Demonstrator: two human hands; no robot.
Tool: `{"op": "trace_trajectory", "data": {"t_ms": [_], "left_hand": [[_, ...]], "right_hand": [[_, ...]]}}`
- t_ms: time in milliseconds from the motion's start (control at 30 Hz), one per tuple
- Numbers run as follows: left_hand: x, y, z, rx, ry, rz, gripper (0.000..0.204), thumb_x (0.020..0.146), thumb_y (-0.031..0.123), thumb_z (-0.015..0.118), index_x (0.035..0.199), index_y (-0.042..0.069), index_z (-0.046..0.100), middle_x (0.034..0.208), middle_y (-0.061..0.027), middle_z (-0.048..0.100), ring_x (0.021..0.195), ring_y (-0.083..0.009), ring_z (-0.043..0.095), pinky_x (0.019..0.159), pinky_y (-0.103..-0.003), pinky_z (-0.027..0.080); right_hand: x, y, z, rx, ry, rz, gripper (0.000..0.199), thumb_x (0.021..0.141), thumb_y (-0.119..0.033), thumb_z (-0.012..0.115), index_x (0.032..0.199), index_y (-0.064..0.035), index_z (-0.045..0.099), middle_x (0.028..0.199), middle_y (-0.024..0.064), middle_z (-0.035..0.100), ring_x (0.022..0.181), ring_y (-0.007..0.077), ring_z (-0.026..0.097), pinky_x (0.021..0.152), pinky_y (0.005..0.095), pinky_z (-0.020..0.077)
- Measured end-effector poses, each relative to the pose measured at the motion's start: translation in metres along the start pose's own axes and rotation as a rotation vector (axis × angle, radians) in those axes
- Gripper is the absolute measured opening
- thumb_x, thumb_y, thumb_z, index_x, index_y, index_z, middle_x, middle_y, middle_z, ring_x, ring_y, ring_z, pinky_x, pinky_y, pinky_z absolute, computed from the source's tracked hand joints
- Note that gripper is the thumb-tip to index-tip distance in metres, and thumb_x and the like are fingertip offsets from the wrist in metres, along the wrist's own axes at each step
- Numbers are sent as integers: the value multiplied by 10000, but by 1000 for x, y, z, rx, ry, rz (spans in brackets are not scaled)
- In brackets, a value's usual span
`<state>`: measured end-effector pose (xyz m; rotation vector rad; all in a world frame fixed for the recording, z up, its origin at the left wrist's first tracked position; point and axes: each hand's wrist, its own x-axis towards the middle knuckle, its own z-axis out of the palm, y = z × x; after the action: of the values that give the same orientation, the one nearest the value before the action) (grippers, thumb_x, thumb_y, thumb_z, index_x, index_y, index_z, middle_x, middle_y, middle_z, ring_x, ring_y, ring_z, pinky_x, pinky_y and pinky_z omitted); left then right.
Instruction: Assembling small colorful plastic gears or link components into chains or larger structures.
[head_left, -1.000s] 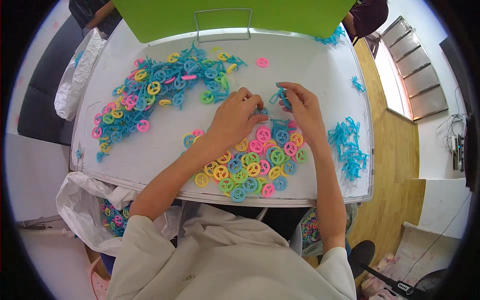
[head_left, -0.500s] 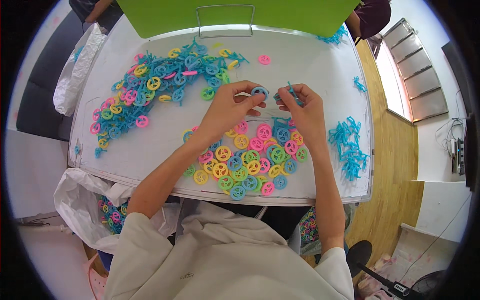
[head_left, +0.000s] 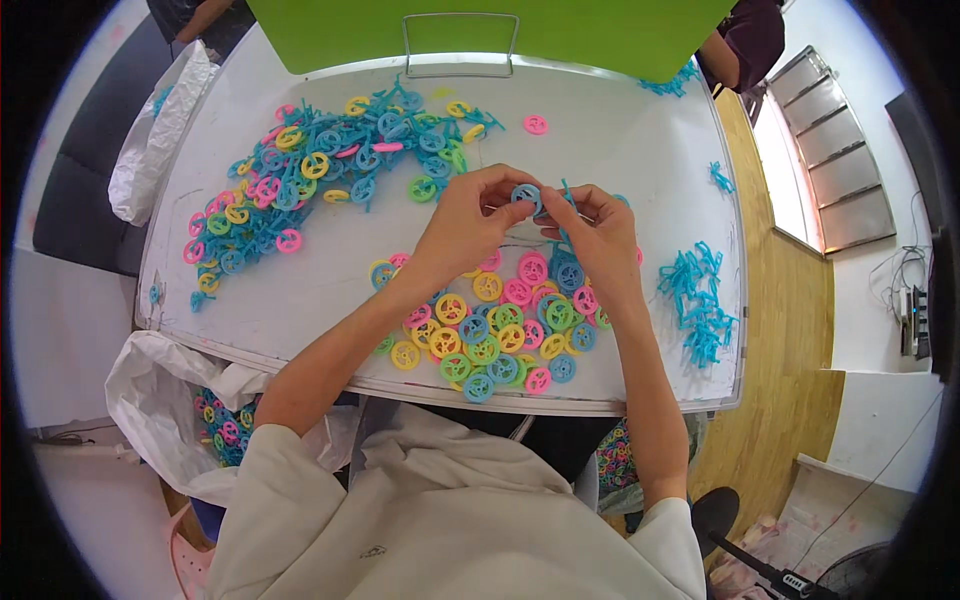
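Observation:
Above the middle of the table, my left hand (head_left: 468, 222) pinches a small light-blue spoked plastic wheel (head_left: 526, 196) between thumb and fingers. My right hand (head_left: 597, 232) is closed on a teal branched plastic piece (head_left: 566, 188), whose thin end sticks up past the fingertips. Both sets of fingertips meet at the wheel; how the two parts touch is hidden by the fingers. Just below my hands lies a loose pile of pink, yellow, green and blue wheels (head_left: 482, 350). A few teal pieces (head_left: 562, 256) lie at that pile's upper edge, near my right wrist.
A heap of teal pieces with wheels (head_left: 330, 150) spreads over the white table's (head_left: 300, 320) left. Loose teal pieces (head_left: 697, 300) lie right. A green panel (head_left: 600, 35) stands at the far edge. White bags (head_left: 150, 400) flank the left side. Other people's arms (head_left: 722, 60) show beyond.
My hands have come together: the right hand moved left with the teal piece, up against the wheel in my left hand. The whole view has shifted slightly.

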<state>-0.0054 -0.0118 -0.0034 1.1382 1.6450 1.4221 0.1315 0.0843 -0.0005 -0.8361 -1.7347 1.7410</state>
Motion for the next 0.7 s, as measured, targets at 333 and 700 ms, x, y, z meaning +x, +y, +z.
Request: {"op": "trace_trajectory", "data": {"t_ms": [333,700], "left_hand": [[-7,1,10,308,170,240,218,757,-173,525,898,-7,527,826,-126,597,758,-228,602,656,-341,495],[-8,2,14,477,210,418,291,733,-166,541,960,13,512,879,-152,608,807,-303,608,667,-364,512]], "right_hand": [[-1,0,3,-195,-40,-47,196,861,-154,679,917,31,643,773,62,670,708,93,623,662,222,491],[3,4,-13,4,-203,-22,237,885,-121,648,1064,30,608,823,71,667,754,109,640,660,211,494]]}}
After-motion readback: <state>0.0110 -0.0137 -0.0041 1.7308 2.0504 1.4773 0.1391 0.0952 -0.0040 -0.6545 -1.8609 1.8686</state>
